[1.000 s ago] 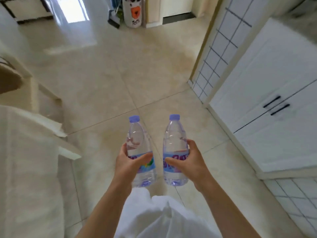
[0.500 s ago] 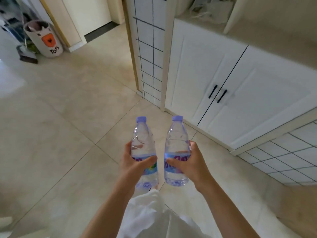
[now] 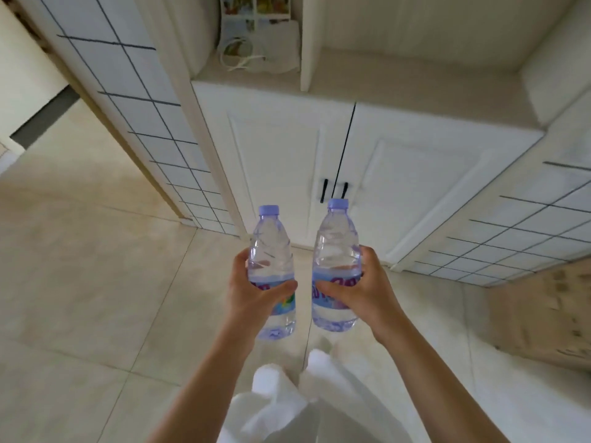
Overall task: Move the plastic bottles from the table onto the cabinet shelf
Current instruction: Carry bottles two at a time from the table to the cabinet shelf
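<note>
I see two clear plastic bottles with pale purple screw caps held upright side by side in front of me, apart from each other, above the beige tiled floor (image 3: 80,282). The left bottle (image 3: 271,251) is gripped at its label band by my left hand (image 3: 252,295), thumb wrapped across the front. The right bottle (image 3: 335,247) is gripped the same way by my right hand (image 3: 358,295). Both hold clear water up to about the shoulder. Each label is blue with purple lettering, but the fingers cover it and I cannot read it. Beyond them stands the white cabinet (image 3: 399,193), its two doors closed, with two small black handles (image 3: 334,190) just behind the caps. Its open shelf (image 3: 399,91) lies further back; in the left compartment sit a coiled white cable (image 3: 238,55) and some colourful papers (image 3: 256,11)
</note>
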Demonstrator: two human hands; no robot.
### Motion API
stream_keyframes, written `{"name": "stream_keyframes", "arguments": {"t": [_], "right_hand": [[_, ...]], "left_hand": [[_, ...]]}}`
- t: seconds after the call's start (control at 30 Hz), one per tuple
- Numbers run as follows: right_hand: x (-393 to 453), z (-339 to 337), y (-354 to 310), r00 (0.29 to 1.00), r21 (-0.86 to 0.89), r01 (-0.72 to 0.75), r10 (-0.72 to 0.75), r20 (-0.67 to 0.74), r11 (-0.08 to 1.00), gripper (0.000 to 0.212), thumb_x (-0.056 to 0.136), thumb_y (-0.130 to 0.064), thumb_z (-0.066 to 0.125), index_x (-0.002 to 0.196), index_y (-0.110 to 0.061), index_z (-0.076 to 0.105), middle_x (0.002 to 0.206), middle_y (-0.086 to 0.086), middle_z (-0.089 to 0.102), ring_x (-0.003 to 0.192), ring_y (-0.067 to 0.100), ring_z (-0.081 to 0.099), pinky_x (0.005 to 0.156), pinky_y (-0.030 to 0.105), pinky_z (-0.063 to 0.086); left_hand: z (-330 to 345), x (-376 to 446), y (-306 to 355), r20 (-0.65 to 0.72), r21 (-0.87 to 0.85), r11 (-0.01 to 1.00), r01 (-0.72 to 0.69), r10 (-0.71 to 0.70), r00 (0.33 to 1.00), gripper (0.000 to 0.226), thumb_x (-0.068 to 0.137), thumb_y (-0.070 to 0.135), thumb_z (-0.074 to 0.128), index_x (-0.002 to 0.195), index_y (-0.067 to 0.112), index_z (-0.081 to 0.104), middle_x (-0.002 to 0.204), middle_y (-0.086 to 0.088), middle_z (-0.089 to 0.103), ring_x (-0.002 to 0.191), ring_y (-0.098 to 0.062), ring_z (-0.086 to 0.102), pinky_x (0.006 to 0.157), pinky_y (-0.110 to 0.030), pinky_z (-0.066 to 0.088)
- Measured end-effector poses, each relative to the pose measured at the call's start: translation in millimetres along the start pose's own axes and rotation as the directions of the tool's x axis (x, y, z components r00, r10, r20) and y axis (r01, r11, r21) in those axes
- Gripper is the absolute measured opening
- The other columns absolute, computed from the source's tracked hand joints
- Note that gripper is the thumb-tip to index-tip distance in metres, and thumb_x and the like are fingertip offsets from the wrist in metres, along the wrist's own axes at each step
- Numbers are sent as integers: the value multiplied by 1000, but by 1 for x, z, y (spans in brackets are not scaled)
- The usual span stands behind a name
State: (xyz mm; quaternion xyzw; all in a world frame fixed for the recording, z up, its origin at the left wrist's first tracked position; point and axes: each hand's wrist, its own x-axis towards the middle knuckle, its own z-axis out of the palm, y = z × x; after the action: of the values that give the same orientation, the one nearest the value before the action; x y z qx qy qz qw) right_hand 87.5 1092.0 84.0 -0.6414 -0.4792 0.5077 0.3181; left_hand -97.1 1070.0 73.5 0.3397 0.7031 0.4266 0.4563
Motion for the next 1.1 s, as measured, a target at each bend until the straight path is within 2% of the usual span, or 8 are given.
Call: {"name": "stream_keyframes", "arguments": {"t": [0.13, 0.3, 0.4, 0.47, 0.63, 0.8, 0.9, 1.1], "right_hand": [[43, -30, -11, 997, -6, 3, -4, -72, 1000, 81, 61, -29, 89, 128, -26, 42, 114, -7, 61, 102, 12, 63, 76, 24, 58], [117, -75, -25, 994, 22, 30, -27, -105, 999, 82, 59, -27, 90, 127, -25, 44, 116, -3, 64, 103, 15, 65, 82, 32, 59], [154, -101, -39, 994, 10, 57, -56, -95, 998, 80, 59, -26, 90, 124, -27, 44, 115, -4, 64, 102, 14, 65, 80, 29, 58], [178, -117, -48, 993, 11, 77, -76, -87, 997, 79, 59, -24, 90, 123, -28, 44, 116, -4, 64, 103, 14, 64, 79, 27, 57], [230, -140, -80, 986, 18, 147, -145, -78, 989, 75, 62, -17, 88, 122, -27, 44, 113, -5, 64, 102, 12, 64, 71, 19, 55], [278, -150, -118, 960, 50, 246, -236, -151, 968, 74, 59, -10, 88, 118, -24, 46, 107, -5, 66, 98, 12, 66, 82, 35, 57], [305, -152, -143, 925, 67, 342, -324, -196, 937, 81, 59, -6, 89, 124, -20, 43, 110, -2, 65, 96, 8, 67, 78, 23, 56], [355, -146, -176, 836, 30, 492, -463, -296, 870, 86, 55, -4, 91, 126, -11, 43, 109, -2, 64, 95, 1, 66, 75, 12, 51]], "left_hand": [[46, 40, 25, 77, 10, 999, -42, 41, 996, 72, 55, 7, 92, 114, 26, 53, 100, 2, 68, 91, -16, 69, 79, -39, 59], [111, 91, 61, 83, 1, 994, -107, 107, 991, 75, 55, 5, 91, 115, 27, 52, 98, 6, 67, 87, -7, 67, 72, -27, 56], [141, 116, 83, 66, -11, 992, -123, 124, 990, 74, 54, 2, 90, 112, 29, 52, 95, 10, 66, 77, 5, 65, 66, -17, 53], [158, 132, 97, 55, -23, 992, -123, 124, 991, 71, 55, 1, 89, 109, 30, 55, 92, 11, 67, 74, 5, 65, 63, -15, 54], [184, 175, 135, 41, -19, 989, -144, 145, 989, 66, 47, 18, 91, 104, 27, 59, 92, 7, 70, 87, -15, 70, 75, -33, 60], [197, 221, 183, -6, 12, 968, -252, 252, 968, 68, 49, 15, 90, 106, 26, 55, 95, 9, 66, 90, -14, 67, 77, -35, 58], [201, 252, 212, 9, 27, 939, -342, 342, 940, 66, 50, 18, 88, 105, 26, 53, 94, 9, 67, 89, -14, 67, 77, -37, 58], [212, 300, 255, 42, -36, 882, -471, 472, 881, 68, 58, 12, 90, 113, 21, 52, 97, 13, 63, 83, 2, 63, 67, -9, 49]]}}
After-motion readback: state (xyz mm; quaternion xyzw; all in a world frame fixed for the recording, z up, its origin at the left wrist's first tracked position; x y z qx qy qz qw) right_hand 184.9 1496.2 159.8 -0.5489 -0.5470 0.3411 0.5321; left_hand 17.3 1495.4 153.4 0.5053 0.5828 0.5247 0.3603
